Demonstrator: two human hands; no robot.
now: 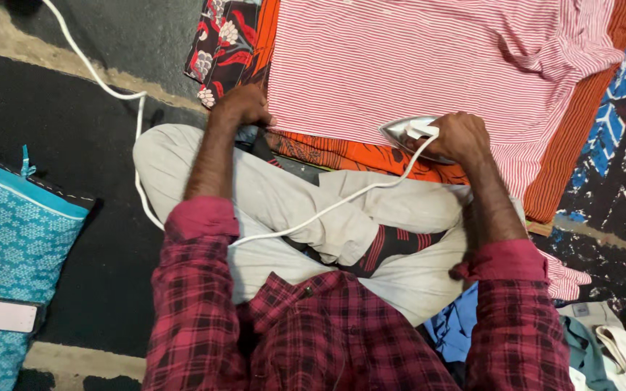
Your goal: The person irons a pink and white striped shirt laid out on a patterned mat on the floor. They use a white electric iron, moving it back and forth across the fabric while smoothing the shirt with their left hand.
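Now right hand (460,136) grips iron (409,132) on striped shirt (429,65); left hand (244,105) pins its edge.

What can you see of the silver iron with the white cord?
The silver metal iron sits flat on the near edge of the red-and-white striped shirt, its pointed nose toward the person's left. The right hand grips its handle, covering most of the body. A white cord runs from its handle end across the lap and away over the floor.

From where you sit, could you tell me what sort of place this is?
Probably a home floor set up for ironing: an iron on a striped shirt spread over layered cloths, with a clothes pile beside.
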